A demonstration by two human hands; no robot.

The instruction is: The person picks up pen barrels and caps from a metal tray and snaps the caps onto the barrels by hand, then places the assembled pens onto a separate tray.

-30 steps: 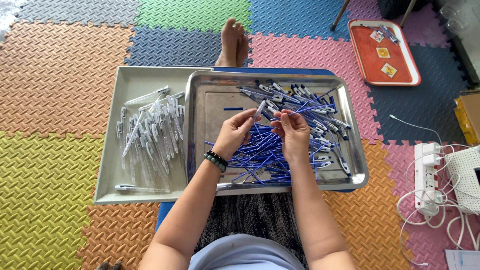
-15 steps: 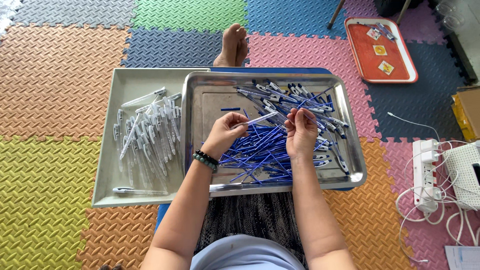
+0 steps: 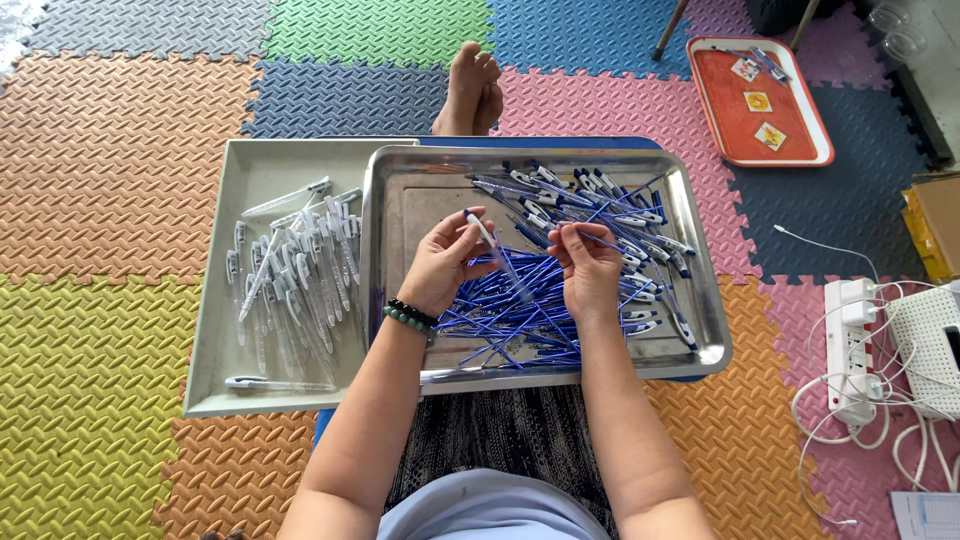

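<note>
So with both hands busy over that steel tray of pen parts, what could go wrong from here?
The shiny steel tray overhangs the blue table edge, so a nudge might tip it. The thin blue refill in the right hand could bend or miss the clear pen barrel held by the left hand.

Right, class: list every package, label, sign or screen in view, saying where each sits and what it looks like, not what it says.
Small square packets: three on the red tray, top right; pale with yellow or orange middles.
Cardboard box: right edge, brown, cut off by the frame.
Printed sheet: bottom right corner, white, partly visible.
No signs or screens can be made out.
</note>
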